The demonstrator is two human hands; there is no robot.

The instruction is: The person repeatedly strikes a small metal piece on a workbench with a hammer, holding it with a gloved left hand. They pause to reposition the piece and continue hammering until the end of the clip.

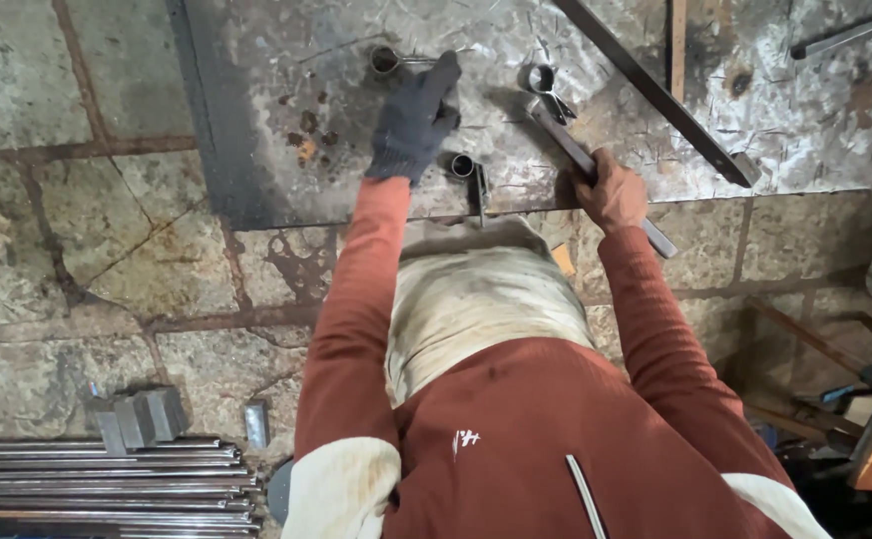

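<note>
My left hand [416, 118], in a dark glove, reaches across a scratched steel plate [286, 110], and its fingertips close on the tail of a small metal ring piece [386, 60]. In an orange glove, my right hand [611, 190] grips a flat steel bar [559, 130] that lies slanted on the plate. The bar's far end touches a second ring piece [541, 78]. A third ring piece [464, 166] with a short tail lies between my hands, near the plate's front edge.
A long dark steel bar [655, 95] crosses the plate diagonally at the right, beside a wooden strip [677, 40] and a short rod [840, 35]. On the stone floor at lower left lie a bundle of steel rods [107, 484] and small metal blocks [137, 417].
</note>
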